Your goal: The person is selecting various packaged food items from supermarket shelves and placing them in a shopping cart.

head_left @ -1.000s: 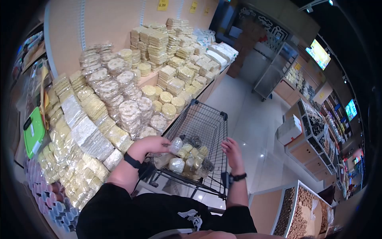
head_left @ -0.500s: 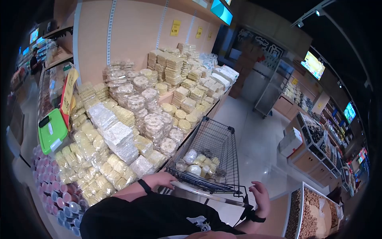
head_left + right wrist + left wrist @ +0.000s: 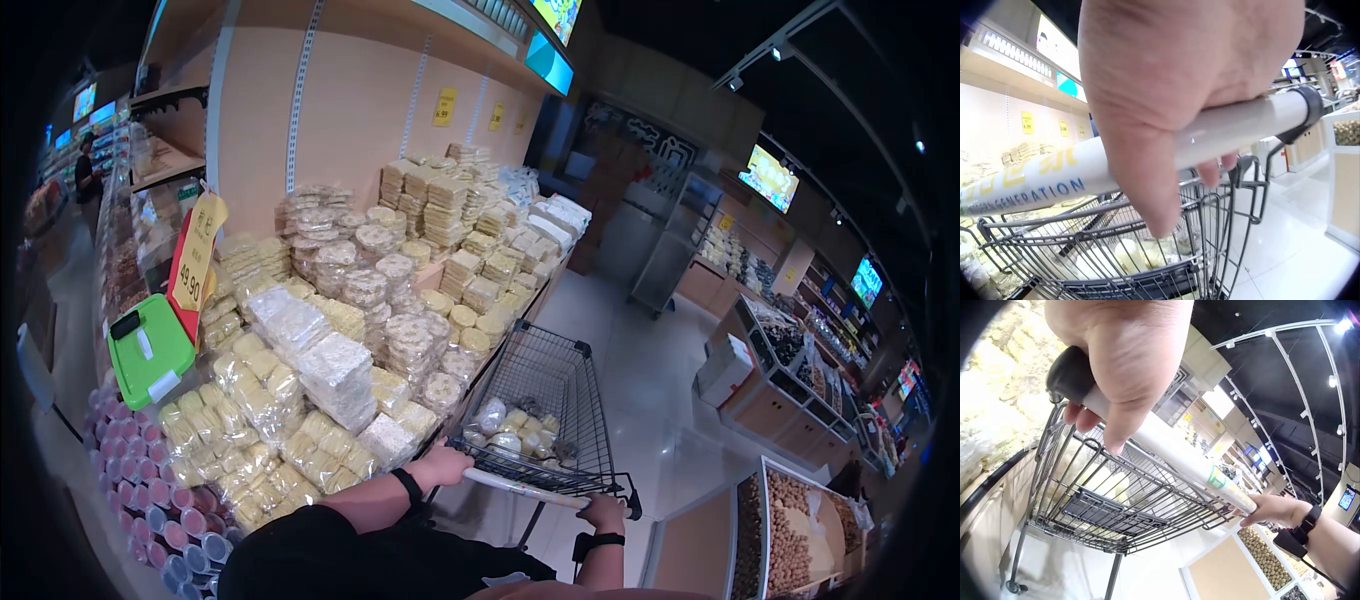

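The shopping cart's pale handle (image 3: 525,489) runs between both hands. My left hand (image 3: 442,464) grips its left end; in the left wrist view the left hand (image 3: 1129,369) has thumb and fingers wrapped round the handle (image 3: 1179,456) beside the black end cap. Near the right end, my right hand (image 3: 604,513) grips it too, and the right wrist view shows that right hand (image 3: 1179,94) with its thumb over the handle (image 3: 1241,125). Bagged pale goods (image 3: 525,432) lie in the bottom of the wire cart (image 3: 590,400).
Stacked packs of dried noodles (image 3: 340,375) cover the display on the left, with a green tray (image 3: 152,352) and round tubs (image 3: 150,492) nearer. A bin of nuts (image 3: 790,540) stands at right. Grey floor (image 3: 625,330) extends ahead, past a metal rack (image 3: 672,245).
My left hand has left the bagged goods in the cart and gone to the handle. The right hand, raised beside the cart before, has come down onto the handle. The head view has shifted.
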`<state>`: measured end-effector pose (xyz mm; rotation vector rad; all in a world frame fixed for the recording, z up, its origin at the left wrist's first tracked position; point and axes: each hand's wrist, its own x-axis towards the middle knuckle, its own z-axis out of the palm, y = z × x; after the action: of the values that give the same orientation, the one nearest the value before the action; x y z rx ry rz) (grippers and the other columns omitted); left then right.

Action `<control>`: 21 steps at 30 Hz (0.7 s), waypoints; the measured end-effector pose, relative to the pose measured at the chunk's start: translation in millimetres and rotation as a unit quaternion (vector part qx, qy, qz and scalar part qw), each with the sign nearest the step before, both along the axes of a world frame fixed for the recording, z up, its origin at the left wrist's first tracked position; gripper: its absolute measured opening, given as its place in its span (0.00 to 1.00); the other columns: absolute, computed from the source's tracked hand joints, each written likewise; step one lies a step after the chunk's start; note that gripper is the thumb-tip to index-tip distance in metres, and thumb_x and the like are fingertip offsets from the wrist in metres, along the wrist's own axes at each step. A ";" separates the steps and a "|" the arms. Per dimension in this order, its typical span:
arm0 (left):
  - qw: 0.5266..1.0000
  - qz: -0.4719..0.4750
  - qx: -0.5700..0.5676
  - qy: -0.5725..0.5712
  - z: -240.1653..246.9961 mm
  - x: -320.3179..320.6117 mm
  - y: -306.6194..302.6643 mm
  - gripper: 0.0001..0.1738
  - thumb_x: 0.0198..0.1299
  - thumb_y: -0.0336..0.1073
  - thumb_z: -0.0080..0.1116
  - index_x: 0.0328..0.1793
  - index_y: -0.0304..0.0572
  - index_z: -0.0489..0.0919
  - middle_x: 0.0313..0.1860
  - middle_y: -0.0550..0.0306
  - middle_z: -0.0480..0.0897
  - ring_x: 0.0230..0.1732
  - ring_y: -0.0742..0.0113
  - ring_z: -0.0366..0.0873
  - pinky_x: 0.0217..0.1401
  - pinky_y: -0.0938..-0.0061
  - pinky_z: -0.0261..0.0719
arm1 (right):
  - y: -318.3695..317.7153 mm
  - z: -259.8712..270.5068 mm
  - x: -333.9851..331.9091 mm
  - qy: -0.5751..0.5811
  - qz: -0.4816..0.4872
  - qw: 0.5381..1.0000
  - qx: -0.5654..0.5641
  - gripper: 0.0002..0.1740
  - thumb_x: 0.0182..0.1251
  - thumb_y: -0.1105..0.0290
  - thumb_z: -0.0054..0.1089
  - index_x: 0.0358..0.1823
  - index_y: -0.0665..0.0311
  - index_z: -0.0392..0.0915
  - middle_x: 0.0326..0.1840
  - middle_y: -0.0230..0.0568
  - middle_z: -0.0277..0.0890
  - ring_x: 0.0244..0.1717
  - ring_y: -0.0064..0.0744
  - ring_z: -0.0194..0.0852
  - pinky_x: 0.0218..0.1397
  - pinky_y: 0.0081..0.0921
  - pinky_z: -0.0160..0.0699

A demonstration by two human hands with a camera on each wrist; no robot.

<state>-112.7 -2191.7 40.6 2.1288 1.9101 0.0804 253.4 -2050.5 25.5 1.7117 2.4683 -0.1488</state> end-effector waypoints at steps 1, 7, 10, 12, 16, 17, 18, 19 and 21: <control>1.000 0.006 -0.008 0.002 3.2 1.4 -1.3 0.14 0.51 0.40 0.58 0.45 0.51 0.78 0.41 0.54 0.83 0.49 0.55 0.79 0.67 0.40 0.53 | -1.2 -5.0 4.7 0.025 0.008 1.000 0.016 0.30 0.39 0.51 0.73 0.48 0.48 0.79 0.46 0.37 0.80 0.56 0.44 0.73 0.64 0.57 0.56; 0.997 0.061 -0.021 0.042 -0.5 4.9 0.8 0.10 0.47 0.40 0.56 0.35 0.50 0.83 0.34 0.58 0.84 0.40 0.57 0.82 0.41 0.52 0.67 | -22.5 10.5 10.0 0.097 0.070 0.993 0.016 0.24 0.42 0.52 0.71 0.41 0.54 0.81 0.35 0.39 0.82 0.41 0.43 0.80 0.48 0.39 0.75; 0.992 0.097 -0.063 0.054 5.1 7.3 -0.8 0.12 0.44 0.39 0.55 0.35 0.51 0.84 0.34 0.57 0.84 0.39 0.58 0.82 0.43 0.53 0.68 | -26.4 14.5 17.2 0.141 0.065 0.985 -0.068 0.25 0.43 0.51 0.70 0.42 0.55 0.81 0.35 0.40 0.82 0.41 0.42 0.80 0.45 0.36 0.77; 0.988 0.087 -0.100 0.079 21.7 11.5 -1.8 0.12 0.43 0.39 0.55 0.35 0.52 0.84 0.34 0.59 0.84 0.39 0.58 0.82 0.42 0.54 0.68 | -26.9 24.6 25.1 0.177 0.076 0.971 -0.144 0.27 0.46 0.52 0.69 0.47 0.57 0.79 0.36 0.42 0.81 0.41 0.42 0.79 0.46 0.33 0.76; 0.983 0.054 -0.150 0.088 20.0 11.2 13.2 0.12 0.40 0.37 0.56 0.34 0.51 0.85 0.33 0.60 0.84 0.38 0.57 0.81 0.39 0.55 0.69 | -12.7 11.8 49.0 0.217 0.087 0.937 -0.261 0.27 0.49 0.53 0.67 0.52 0.53 0.78 0.38 0.39 0.81 0.42 0.38 0.80 0.47 0.29 0.76; 0.983 0.057 -0.153 0.086 17.9 11.9 18.6 0.12 0.40 0.37 0.56 0.34 0.51 0.85 0.33 0.60 0.84 0.38 0.57 0.81 0.39 0.55 0.69 | -13.1 19.5 49.6 0.215 0.089 0.936 -0.264 0.27 0.49 0.53 0.67 0.52 0.53 0.78 0.38 0.39 0.81 0.42 0.38 0.80 0.47 0.29 0.76; 0.980 0.050 -0.176 0.079 15.5 12.2 24.1 0.12 0.40 0.37 0.56 0.33 0.50 0.84 0.32 0.60 0.84 0.37 0.56 0.81 0.37 0.56 0.69 | -15.2 31.7 47.0 0.182 0.073 0.944 -0.264 0.26 0.51 0.55 0.67 0.52 0.54 0.77 0.38 0.39 0.81 0.42 0.37 0.79 0.47 0.27 0.75; 0.976 0.044 -0.199 0.071 13.3 12.9 29.2 0.12 0.39 0.36 0.56 0.33 0.49 0.84 0.31 0.59 0.83 0.36 0.56 0.81 0.36 0.56 0.70 | -14.5 41.4 44.8 0.147 0.058 0.952 -0.264 0.25 0.53 0.57 0.66 0.53 0.56 0.77 0.37 0.40 0.81 0.42 0.35 0.79 0.48 0.26 0.75; 0.979 0.024 -0.193 0.059 17.6 12.1 35.7 0.13 0.38 0.37 0.56 0.33 0.48 0.84 0.30 0.58 0.83 0.35 0.56 0.81 0.37 0.56 0.69 | -2.2 44.1 50.2 0.129 0.069 0.952 -0.268 0.24 0.53 0.58 0.65 0.52 0.54 0.77 0.38 0.41 0.81 0.42 0.36 0.80 0.48 0.25 0.75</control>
<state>-100.6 -2156.0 58.2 1.8619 1.8573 -0.3863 303.6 -2052.7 69.6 1.3478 2.3886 -0.9842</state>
